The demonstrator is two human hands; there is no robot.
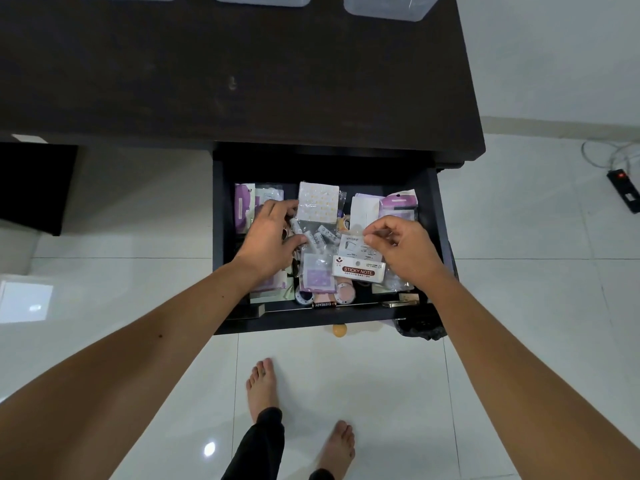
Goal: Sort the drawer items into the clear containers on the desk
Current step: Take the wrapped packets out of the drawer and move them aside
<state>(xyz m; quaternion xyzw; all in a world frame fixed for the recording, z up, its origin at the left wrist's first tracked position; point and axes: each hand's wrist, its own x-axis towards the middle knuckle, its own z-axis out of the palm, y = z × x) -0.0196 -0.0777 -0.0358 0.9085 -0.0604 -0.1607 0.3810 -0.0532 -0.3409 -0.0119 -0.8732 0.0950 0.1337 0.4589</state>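
The dark drawer (219, 237) is pulled out below the desk, full of small stationery packets. My left hand (272, 237) lies spread on the left part, fingers around a clear bag of small white tubes (320, 235). My right hand (401, 245) pinches the top edge of a small clear packet (353, 245) just above a pack labelled STICKY NOTE (358, 270). A dotted sticker sheet (318, 202) lies at the back. Three clear containers (388, 8) stand at the desk's far edge, partly cut off by the frame.
The dark desk top (242, 71) spreads between the drawer and the containers. Tape rolls (344, 294) and a battery (323, 305) lie at the drawer's front. A power strip (625, 194) and cables lie on the white tile floor at right. My bare feet stand below the drawer.
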